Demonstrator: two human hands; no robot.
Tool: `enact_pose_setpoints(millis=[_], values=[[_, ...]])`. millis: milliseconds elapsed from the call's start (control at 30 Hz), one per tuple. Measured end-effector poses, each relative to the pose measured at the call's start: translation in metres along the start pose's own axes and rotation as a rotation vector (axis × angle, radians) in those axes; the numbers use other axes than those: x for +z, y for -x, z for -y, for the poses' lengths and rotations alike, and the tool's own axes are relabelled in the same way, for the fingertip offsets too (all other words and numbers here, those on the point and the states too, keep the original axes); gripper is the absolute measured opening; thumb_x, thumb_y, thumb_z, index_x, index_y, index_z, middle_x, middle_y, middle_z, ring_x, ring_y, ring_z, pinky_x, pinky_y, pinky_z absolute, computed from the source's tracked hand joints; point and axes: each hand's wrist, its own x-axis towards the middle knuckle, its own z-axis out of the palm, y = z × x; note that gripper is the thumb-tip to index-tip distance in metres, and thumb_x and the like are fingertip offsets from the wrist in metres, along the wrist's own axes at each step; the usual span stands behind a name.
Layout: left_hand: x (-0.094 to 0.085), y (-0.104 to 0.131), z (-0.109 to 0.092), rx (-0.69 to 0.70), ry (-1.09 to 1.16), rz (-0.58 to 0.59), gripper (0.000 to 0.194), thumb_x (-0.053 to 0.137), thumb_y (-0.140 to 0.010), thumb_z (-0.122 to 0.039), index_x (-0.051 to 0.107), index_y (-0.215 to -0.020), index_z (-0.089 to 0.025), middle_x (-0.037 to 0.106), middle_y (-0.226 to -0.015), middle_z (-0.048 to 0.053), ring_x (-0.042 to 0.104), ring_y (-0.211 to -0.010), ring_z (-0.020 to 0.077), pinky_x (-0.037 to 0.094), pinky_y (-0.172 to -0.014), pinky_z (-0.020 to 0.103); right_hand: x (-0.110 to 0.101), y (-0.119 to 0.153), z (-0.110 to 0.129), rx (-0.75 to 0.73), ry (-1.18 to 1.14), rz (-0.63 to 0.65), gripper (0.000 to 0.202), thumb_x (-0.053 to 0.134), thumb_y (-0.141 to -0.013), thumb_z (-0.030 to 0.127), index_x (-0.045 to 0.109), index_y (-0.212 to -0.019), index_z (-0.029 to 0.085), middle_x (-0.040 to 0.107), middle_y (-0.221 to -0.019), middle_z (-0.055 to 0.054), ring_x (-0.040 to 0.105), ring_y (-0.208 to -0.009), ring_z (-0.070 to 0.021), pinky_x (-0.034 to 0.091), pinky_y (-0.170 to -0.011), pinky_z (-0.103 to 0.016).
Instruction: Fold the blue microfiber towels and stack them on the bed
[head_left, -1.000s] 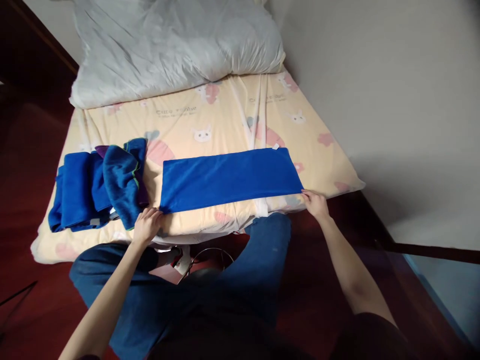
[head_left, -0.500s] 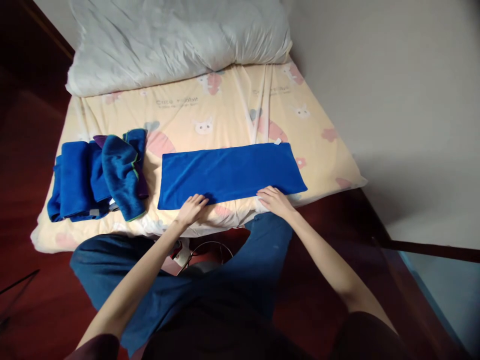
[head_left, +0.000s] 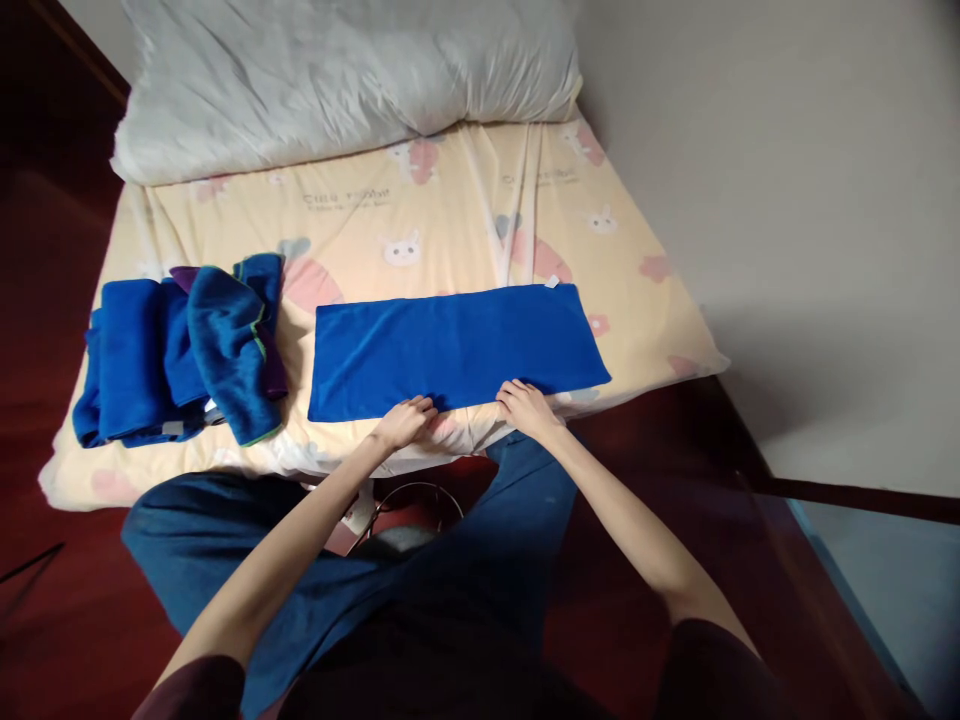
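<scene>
A blue cloth [head_left: 457, 345] lies flat as a long rectangle on the patterned bed sheet, with a small white tag at its far edge. My left hand [head_left: 407, 420] rests at the cloth's near edge, its fingers curled together on that edge. To the right, my right hand [head_left: 523, 404] touches the same edge, fingers bent and close together over it. On the left lie folded blue cloths [head_left: 131, 355] and a crumpled teal cloth with green edging [head_left: 229, 345], a purple one partly under it.
A large grey-white quilt or pillow [head_left: 345, 80] lies across the back of the bed [head_left: 450, 225]. A grey wall [head_left: 787, 200] rises on the right. My knees are against the bed's near edge.
My left hand has slid right along the cloth's near edge, and my right hand has shifted slightly left, so they are closer together. The view has shifted slightly.
</scene>
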Motion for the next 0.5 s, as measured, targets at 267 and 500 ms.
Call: enact_pose_setpoints(millis=[267, 500], values=[[-0.033, -0.073, 0.031, -0.223, 0.103, -0.363, 0.054, 0.036, -0.104, -0.032, 0.049, -0.153, -0.014, 0.045, -0.160, 0.017, 0.039, -0.149, 0.0337, 0.034, -0.122, 0.053, -0.017, -0.099, 0.025, 0.004, -0.267, -0.147, 0.049, 0.037, -0.107, 0.037, 0.050, -0.153, 0.026, 0.045, -0.163, -0.004, 0.037, -0.152, -0.0285, 0.033, -0.124, -0.051], [-0.007, -0.109, 0.082, -0.431, 0.064, -0.370, 0.062, 0.042, -0.102, -0.046, 0.038, -0.161, -0.028, 0.026, -0.171, 0.009, 0.004, -0.160, 0.0430, -0.001, -0.120, 0.078, 0.024, -0.178, 0.002, -0.045, -0.246, -0.137, 0.058, 0.038, -0.107, 0.041, 0.032, -0.163, 0.026, 0.026, -0.172, -0.001, 0.020, -0.161, -0.0243, 0.013, -0.133, -0.055]])
